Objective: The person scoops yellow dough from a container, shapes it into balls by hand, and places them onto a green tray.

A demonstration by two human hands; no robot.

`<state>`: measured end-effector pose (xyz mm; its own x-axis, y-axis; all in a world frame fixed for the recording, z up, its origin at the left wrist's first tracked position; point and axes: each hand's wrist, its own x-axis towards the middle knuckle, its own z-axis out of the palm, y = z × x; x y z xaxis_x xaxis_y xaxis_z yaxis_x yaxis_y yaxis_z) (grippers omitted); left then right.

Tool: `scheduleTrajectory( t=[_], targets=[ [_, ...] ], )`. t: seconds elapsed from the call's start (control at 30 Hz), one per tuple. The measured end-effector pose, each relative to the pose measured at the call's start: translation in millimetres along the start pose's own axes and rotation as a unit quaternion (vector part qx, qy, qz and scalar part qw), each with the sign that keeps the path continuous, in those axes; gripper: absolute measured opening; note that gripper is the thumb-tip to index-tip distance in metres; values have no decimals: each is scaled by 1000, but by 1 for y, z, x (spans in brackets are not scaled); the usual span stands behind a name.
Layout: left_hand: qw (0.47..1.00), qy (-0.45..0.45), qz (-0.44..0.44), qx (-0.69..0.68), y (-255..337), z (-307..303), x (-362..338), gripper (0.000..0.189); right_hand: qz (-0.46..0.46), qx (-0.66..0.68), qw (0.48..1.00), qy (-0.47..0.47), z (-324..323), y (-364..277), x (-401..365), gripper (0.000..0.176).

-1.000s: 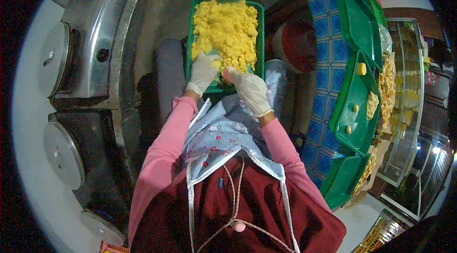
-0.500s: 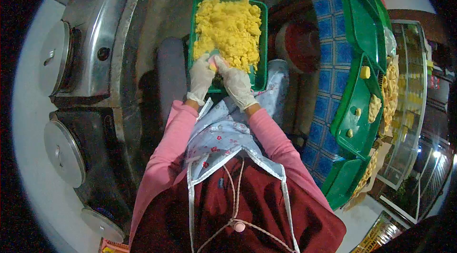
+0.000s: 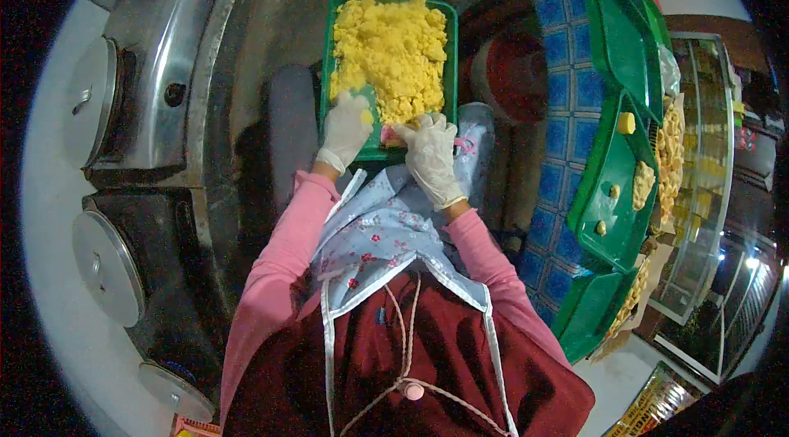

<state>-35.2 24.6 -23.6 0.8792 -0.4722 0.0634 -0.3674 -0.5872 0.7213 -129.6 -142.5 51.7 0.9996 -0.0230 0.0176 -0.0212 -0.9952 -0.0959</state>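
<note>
A green tray [image 3: 450,34] rests at my lap, heaped with crumbly yellow dough [image 3: 386,50]. My left hand [image 3: 345,126], in a whitish glove, is closed at the tray's near left side. It grips a flat green scraper [image 3: 366,98] that stands against the dough's edge. At the near right of the tray, my gloved right hand [image 3: 431,153] has its fingers curled round a pink tool [image 3: 388,135]. A pink loop shows on the far side of that hand; the tool's exact kind is not clear. Crumbs of dough lie near the right fingertips.
On the right, a blue tiled ledge [image 3: 559,116] holds green trays [image 3: 604,182] with a yellow block and dough pieces. Steel equipment with round lids [image 3: 105,256] lines the left. A glass case [image 3: 699,182] stands at far right.
My hands have moved apart from close together over the tray's near edge. The left went slightly left with the green scraper; the right went right and nearer with the pink tool.
</note>
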Motion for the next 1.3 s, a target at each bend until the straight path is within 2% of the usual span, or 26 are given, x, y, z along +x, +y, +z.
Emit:
scheduleTrajectory(
  t=[0.07, 0.1, 0.17, 0.2, 0.23, 0.33, 0.43, 0.57, 0.63, 0.73, 0.77, 0.83, 0.93, 1.0, 1.03, 1.13, 1.17, 1.27, 1.3],
  targets=[
    [1000, 13, 4, 11, 0, 1, -1, 42, 26, 64, 997, 42, 13, -5, 5, 32],
    [1000, 15, 9, 11, 2, -1, -1, 40, 75, 124, 989, 44, 21, -10, 12, 22],
    [1000, 18, 5, 17, 5, 0, -2, 36, 178, 347, 921, 1, 49, -12, 32, 12],
    [1000, 21, -4, 23, 6, 2, -1, 34, 223, 451, 864, -19, 51, -16, 43, 16],
    [999, 24, -13, 29, 6, 3, 0, 33, 254, 445, 858, -35, 50, -18, 51, 26],
    [999, 42, 9, 18, 12, 1, 1, 24, 257, 334, 906, -44, 52, -26, 65, 31],
    [999, 34, 14, 13, 18, -4, -1, 23, 265, 323, 908, -37, 53, -28, 65, 37],
    [999, 29, 16, 29, 18, -2, 0, 28, 253, 327, 911, -9, 56, -31, 62, 31],
    [999, 33, 25, 21, 18, -1, -1, 24, 253, 316, 914, 3, 59, -31, 59, 30],
    [1000, 17, 21, 3, 25, -6, -1, 25, 257, 297, 920, -1, 62, -31, 58, 29],
    [1000, 8, 16, -4, 28, -9, -2, 26, 259, 339, 904, -21, 62, -29, 57, 28],
    [998, 56, -15, -37, 36, -19, -8, 28, 260, 420, 868, -61, 49, -26, 55, 26],
    [983, 150, -46, -94, 43, -29, -15, 31, 230, 466, 854, 26, 33, -28, 48, 21],
    [972, 185, -61, -128, 45, -34, -18, 33, 22, 344, 935, 85, 38, -28, 52, 28],
    [969, 189, -69, -142, 46, -36, -17, 32, -85, 273, 951, 114, 40, -28, 54, 33],
    [958, 203, -82, -185, 48, -38, -12, 32, -91, 161, 979, 86, 40, -40, 55, 44],
    [957, 206, -85, -188, 48, -38, -10, 32, -56, 201, 978, 27, 36, -39, 56, 49],
    [966, 196, -60, -159, 44, -38, -3, 34, 74, 320, 942, 72, 33, -33, 39, 49],
    [970, 189, -47, -145, 43, -35, 1, 35, 149, 351, 924, 41, 20, -30, 32, 49]
  ],
)
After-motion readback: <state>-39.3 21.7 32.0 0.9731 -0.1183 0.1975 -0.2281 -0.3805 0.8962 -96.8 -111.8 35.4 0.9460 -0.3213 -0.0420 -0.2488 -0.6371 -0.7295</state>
